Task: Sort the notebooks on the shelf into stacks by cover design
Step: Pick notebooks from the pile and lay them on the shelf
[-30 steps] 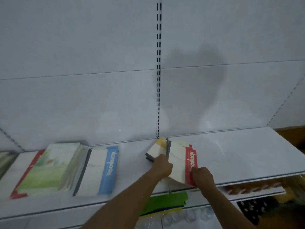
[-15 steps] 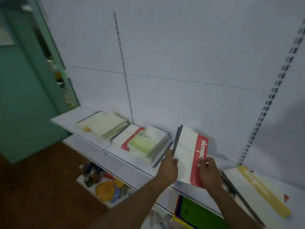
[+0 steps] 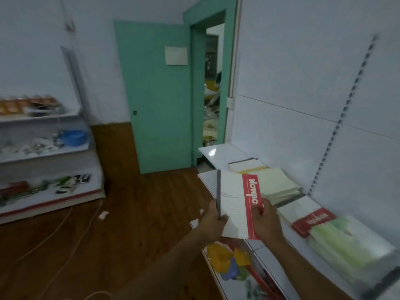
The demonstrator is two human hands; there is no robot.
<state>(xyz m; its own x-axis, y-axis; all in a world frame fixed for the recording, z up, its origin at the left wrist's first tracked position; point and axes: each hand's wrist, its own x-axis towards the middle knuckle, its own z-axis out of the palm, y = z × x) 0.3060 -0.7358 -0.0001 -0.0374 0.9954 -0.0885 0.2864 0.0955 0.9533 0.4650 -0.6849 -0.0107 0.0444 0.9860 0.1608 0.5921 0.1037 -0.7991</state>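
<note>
**Red-band notebook, in both hands, off the shelf**

Item: one notebook [image 3: 234, 204] — white cover, red band down its right edge, dark spine on the left. Held upright in front of the shelf [image 3: 218, 151], clear of every stack.

Hands: left hand [image 3: 213, 224] curls round the lower spine edge, thumb on the cover; right hand [image 3: 265, 219] pinches the lower part of the red band, fingers closed on it.

Stacks on the shelf: a pale yellow stack [image 3: 277, 185] just behind the held notebook; further along, a small stack with a yellow strip [image 3: 246, 165]; nearer the person, a red-cover notebook [image 3: 311, 220] flat under a green stack [image 3: 350, 250].

Handling note: the matching design looks to be the red-cover notebook, largely buried by the green stack. Judged best to keep both grips until the notebook is flat over its place, spine aligned with the one below, then slide it square. The green stack may need shifting first — blur makes its edges uncertain.

Change from half a second ago: the view has swung left, bringing in a green door [image 3: 160, 98] and wooden floor. The notebook stays in the same two-handed hold but now stands more upright, and the stacks lie to its right instead of its left.
</note>
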